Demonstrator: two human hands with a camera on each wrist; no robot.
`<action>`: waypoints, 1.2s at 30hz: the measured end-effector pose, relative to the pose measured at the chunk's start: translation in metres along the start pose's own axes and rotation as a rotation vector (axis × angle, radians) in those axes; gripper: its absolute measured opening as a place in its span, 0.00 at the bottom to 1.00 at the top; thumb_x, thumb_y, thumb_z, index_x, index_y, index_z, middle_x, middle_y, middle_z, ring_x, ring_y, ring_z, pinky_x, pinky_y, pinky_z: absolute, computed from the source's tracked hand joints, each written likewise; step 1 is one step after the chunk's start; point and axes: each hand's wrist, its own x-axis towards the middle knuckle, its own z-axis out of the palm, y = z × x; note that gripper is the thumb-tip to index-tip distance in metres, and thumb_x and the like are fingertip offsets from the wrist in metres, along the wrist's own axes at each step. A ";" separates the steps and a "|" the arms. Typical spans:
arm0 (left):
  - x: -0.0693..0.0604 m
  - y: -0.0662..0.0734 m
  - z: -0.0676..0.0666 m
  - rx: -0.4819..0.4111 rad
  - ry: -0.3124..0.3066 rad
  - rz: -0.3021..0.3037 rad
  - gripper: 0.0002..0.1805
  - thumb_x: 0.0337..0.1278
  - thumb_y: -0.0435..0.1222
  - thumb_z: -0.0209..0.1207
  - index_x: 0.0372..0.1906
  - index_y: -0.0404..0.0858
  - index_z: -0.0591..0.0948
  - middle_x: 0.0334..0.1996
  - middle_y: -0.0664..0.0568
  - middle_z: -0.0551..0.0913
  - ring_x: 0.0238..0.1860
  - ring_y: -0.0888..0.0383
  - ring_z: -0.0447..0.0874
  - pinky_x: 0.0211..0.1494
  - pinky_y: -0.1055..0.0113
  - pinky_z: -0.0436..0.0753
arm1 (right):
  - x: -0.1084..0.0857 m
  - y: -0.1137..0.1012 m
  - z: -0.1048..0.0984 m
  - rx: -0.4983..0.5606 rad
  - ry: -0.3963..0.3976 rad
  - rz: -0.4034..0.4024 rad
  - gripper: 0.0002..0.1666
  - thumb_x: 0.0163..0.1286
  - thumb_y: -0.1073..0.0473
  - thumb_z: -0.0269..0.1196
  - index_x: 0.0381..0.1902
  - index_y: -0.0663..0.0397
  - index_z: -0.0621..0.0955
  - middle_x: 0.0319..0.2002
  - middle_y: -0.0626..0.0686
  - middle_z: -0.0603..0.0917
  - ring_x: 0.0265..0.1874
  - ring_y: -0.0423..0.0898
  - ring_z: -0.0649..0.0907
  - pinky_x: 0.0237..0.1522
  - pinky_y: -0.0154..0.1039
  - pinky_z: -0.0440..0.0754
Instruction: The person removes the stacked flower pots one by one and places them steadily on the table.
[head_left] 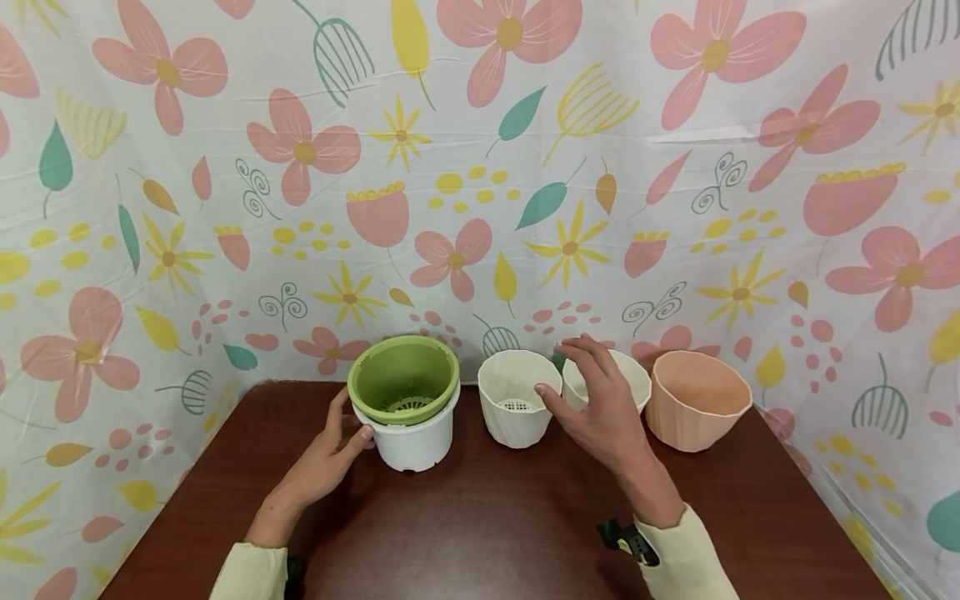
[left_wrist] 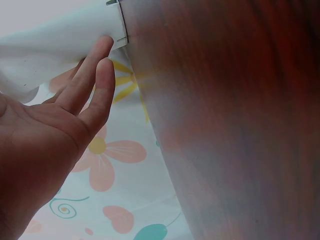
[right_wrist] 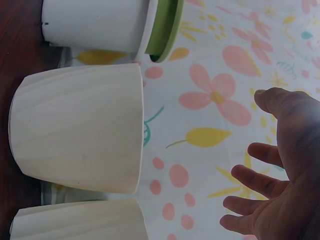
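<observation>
At the left of the row, a green plastic flowerpot (head_left: 405, 379) with a slotted bottom sits inside a white flowerpot (head_left: 414, 442). My left hand (head_left: 326, 458) holds the white pot's left side, thumb at the front and fingers round the wall; in the left wrist view its fingertips meet the white pot (left_wrist: 55, 55). Over the gap between a cream faceted pot (head_left: 517, 425) and a second cream pot (head_left: 630, 379) hovers my right hand (head_left: 600, 412), fingers spread. The right wrist view shows that hand apart from the pots. It partly hides the second cream pot.
A peach-coloured faceted pot (head_left: 690, 425) stands at the right end of the row. All the pots stand near the back of a dark reddish-brown table (head_left: 480, 525). Behind hangs a flower-patterned cloth (head_left: 450, 167). Something small and green shows behind the cream pots.
</observation>
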 end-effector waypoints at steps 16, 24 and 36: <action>-0.001 -0.001 0.000 -0.005 0.006 -0.017 0.44 0.85 0.48 0.53 0.84 0.68 0.36 0.65 0.38 0.75 0.58 0.40 0.85 0.63 0.52 0.82 | 0.005 -0.009 0.008 0.010 -0.028 -0.019 0.32 0.61 0.55 0.80 0.61 0.56 0.83 0.62 0.57 0.80 0.64 0.54 0.78 0.65 0.54 0.76; 0.000 -0.002 0.000 0.004 0.007 -0.014 0.44 0.85 0.48 0.53 0.84 0.69 0.36 0.64 0.39 0.76 0.57 0.41 0.86 0.62 0.51 0.82 | 0.005 -0.010 0.012 0.018 -0.041 -0.043 0.32 0.62 0.55 0.79 0.62 0.56 0.82 0.63 0.58 0.80 0.66 0.55 0.77 0.67 0.56 0.75; 0.000 -0.001 0.000 0.007 0.005 -0.014 0.44 0.85 0.48 0.52 0.84 0.69 0.35 0.64 0.39 0.75 0.57 0.41 0.86 0.62 0.53 0.83 | 0.007 -0.012 0.018 0.041 -0.020 -0.089 0.32 0.61 0.58 0.79 0.62 0.57 0.83 0.61 0.60 0.80 0.65 0.58 0.78 0.67 0.54 0.75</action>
